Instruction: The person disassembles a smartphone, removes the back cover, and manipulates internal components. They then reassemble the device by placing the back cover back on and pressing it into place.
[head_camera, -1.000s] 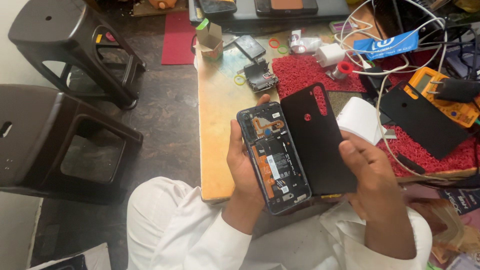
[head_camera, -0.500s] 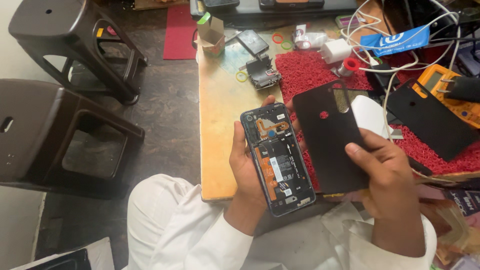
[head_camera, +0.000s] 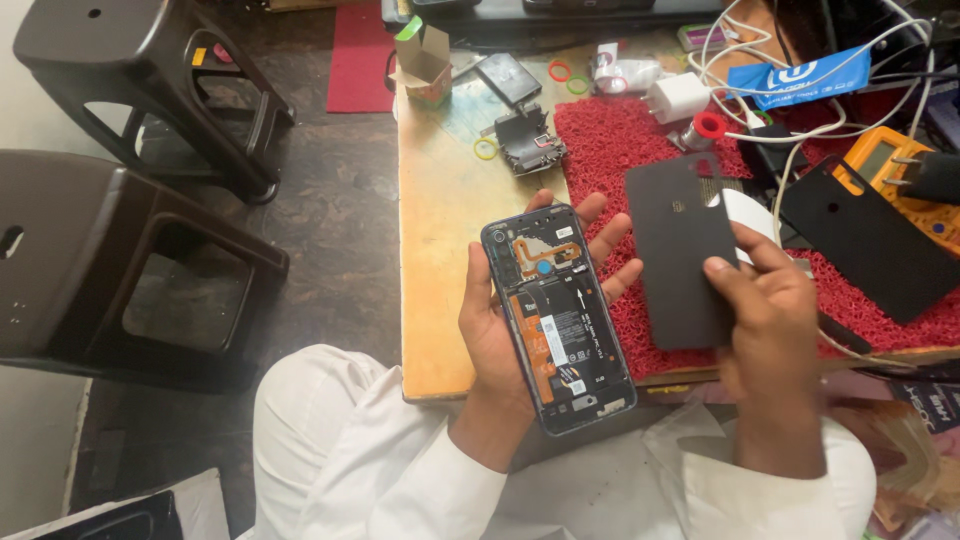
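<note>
Opened black smartphone with its circuit board and battery showing (head_camera: 558, 318) sits cradled in my left hand (head_camera: 500, 340), long axis pointing away from me. Right hand (head_camera: 770, 320) pinches the matte black back cover (head_camera: 680, 258) just beside it, parallel.

Matt black plastic back cover (head_camera: 683, 255), rough red looped mat (head_camera: 620, 150), smooth worn wooden tabletop (head_camera: 440, 230)

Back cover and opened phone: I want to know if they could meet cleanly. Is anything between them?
Nothing visible. The black back cover in the right hand sits beside the opened phone in the left hand; only left fingertips show in the gap.
</note>
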